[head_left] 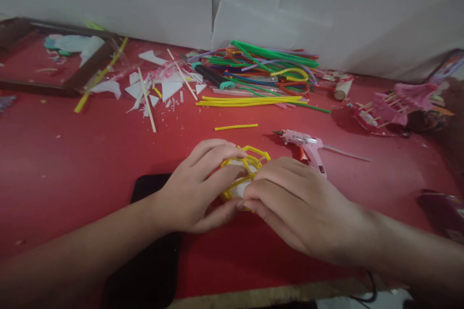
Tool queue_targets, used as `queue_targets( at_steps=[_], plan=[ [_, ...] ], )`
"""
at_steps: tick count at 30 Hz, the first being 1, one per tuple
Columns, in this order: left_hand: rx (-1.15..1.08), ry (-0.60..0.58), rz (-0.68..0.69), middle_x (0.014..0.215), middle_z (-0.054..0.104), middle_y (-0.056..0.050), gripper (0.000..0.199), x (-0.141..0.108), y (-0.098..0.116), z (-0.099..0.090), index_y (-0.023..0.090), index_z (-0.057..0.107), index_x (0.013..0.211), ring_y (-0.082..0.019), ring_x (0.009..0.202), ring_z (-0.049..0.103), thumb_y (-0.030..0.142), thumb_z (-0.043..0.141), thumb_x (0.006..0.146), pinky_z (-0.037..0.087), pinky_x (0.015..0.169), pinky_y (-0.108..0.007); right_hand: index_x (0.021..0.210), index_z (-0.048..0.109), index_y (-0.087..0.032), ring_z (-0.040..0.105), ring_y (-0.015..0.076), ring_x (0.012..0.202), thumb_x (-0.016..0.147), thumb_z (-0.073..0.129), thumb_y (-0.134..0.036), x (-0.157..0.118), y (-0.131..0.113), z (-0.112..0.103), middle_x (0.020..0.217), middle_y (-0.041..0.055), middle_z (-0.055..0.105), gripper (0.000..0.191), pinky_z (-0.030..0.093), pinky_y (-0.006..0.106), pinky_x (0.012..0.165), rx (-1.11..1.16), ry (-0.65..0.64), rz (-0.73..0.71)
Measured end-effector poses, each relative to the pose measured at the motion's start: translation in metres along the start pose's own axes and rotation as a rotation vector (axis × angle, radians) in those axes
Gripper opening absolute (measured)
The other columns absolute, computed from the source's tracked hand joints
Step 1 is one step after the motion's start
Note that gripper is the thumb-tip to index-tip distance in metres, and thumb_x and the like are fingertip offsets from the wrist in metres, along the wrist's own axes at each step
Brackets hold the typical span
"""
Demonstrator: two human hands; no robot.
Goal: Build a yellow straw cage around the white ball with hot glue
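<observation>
Between my two hands is a small round craft piece [239,188], white inside with a frame of bent yellow pipe cleaners around it. My left hand [206,183] is closed around its left side, fingers over the top and thumb at the lower edge. From the right, my right hand [297,203] pinches its near right side. The fingers hide much of the piece. A short yellow pipe cleaner [236,127] lies just beyond it. To the right rests a pink glue gun [306,146] with its nozzle pointing left.
Long yellow pipe cleaners [250,101] lie before a heap of coloured ones [261,65]. Paper scraps [170,89] and sticks are scattered at back left, near a brown frame [68,84]. A black phone-like slab [145,260] lies under my left forearm. A pink craft model [391,106] stands right.
</observation>
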State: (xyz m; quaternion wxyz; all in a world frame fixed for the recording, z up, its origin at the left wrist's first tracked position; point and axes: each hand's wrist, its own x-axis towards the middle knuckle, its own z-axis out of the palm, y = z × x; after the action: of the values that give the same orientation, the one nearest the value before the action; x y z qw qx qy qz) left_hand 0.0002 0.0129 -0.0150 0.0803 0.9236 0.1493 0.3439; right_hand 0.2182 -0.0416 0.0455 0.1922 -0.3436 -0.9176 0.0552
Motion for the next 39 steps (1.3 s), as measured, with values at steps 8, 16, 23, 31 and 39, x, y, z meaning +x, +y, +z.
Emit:
queue_targets(
  at_steps=[8, 16, 23, 31, 39],
  plan=[
    [0.042, 0.015, -0.005, 0.121, 0.066, -0.019, 0.028, 0.000, 0.001, 0.002, 0.013, 0.055, 0.119, -0.031, 0.115, 0.060, 0.032, 0.054, 0.098, 0.052, 0.102, -0.049, 0.086, 0.068, -0.014, 0.064, 0.0195, 0.079, 0.104, 0.045, -0.018, -0.003, -0.002, 0.000, 0.086, 0.0063, 0.072, 0.030, 0.053, 0.035, 0.074, 0.029, -0.058, 0.059],
    [0.032, 0.041, -0.026, 0.119, 0.068, -0.016, 0.027, 0.001, 0.002, 0.004, 0.017, 0.056, 0.119, -0.030, 0.112, 0.062, 0.036, 0.054, 0.099, 0.054, 0.100, -0.049, 0.091, 0.065, -0.014, 0.064, 0.0210, 0.085, 0.101, 0.041, -0.011, -0.005, -0.006, 0.003, 0.091, 0.0089, 0.070, 0.027, 0.054, 0.037, 0.079, 0.007, -0.082, 0.070],
    [-0.072, 0.029, -0.033, 0.118, 0.064, -0.020, 0.044, 0.000, 0.001, 0.002, 0.011, 0.053, 0.126, -0.032, 0.116, 0.059, 0.048, 0.049, 0.102, 0.050, 0.105, -0.051, 0.075, 0.049, -0.022, 0.053, 0.0125, 0.065, 0.089, 0.046, -0.011, 0.014, 0.028, -0.015, 0.072, 0.0005, 0.057, 0.018, 0.043, 0.026, 0.058, 0.063, 0.109, 0.131],
    [-0.230, 0.056, -0.245, 0.134, 0.057, -0.017, 0.051, -0.010, -0.007, -0.002, 0.018, 0.042, 0.146, -0.031, 0.126, 0.055, 0.048, 0.040, 0.105, 0.048, 0.109, -0.054, 0.077, 0.063, -0.017, 0.065, 0.0157, 0.086, 0.103, 0.043, -0.018, 0.108, 0.085, -0.019, 0.082, 0.0019, 0.069, 0.033, 0.046, 0.030, 0.078, -0.213, 0.121, 0.330],
    [-0.411, -0.120, -0.281, 0.153, 0.045, -0.026, 0.111, -0.011, -0.010, 0.000, 0.019, 0.023, 0.159, -0.040, 0.140, 0.052, 0.074, 0.073, 0.077, 0.051, 0.113, -0.056, 0.093, 0.075, -0.012, 0.070, 0.0215, 0.094, 0.103, 0.046, -0.032, 0.159, 0.106, 0.033, 0.098, 0.0068, 0.076, 0.037, 0.050, 0.034, 0.081, -0.205, -0.053, 0.263]
  ],
)
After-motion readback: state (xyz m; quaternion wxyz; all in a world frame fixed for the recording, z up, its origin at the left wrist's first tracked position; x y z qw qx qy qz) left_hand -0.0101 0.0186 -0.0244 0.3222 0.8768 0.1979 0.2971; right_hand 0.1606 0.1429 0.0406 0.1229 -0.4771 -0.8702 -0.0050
